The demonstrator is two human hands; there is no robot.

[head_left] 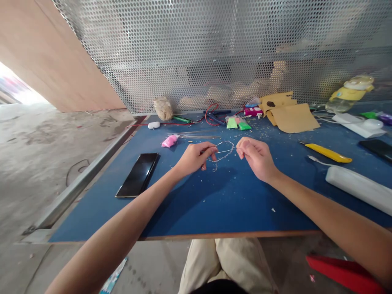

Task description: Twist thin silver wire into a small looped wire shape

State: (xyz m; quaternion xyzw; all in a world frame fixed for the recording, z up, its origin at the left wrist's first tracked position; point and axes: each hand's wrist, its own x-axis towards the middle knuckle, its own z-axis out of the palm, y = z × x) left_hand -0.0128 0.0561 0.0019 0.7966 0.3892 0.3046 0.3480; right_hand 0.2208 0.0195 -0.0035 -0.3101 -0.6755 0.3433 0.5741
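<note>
A thin, silvery loop of twisted wire (227, 156) hangs between my hands above the blue table (196, 212). My left hand (200, 156) pinches its left side, with a straight length of wire running across the loop toward the right. My right hand (252, 153) has thumb and fingers pressed together on wire at the loop's right side. A short curled end dangles below the loop near my left fingers. Just beyond my left hand lie a pink packet (169, 141) and several straight thin wires (196, 135).
Left of my forearm lies a black phone (137, 175). On the right are a yellow utility knife (329, 153) and a long white case (358, 183). Pliers (216, 117), small coloured packets (238, 123) and brown paper (295, 118) line the back, before a perforated metal panel (214, 53).
</note>
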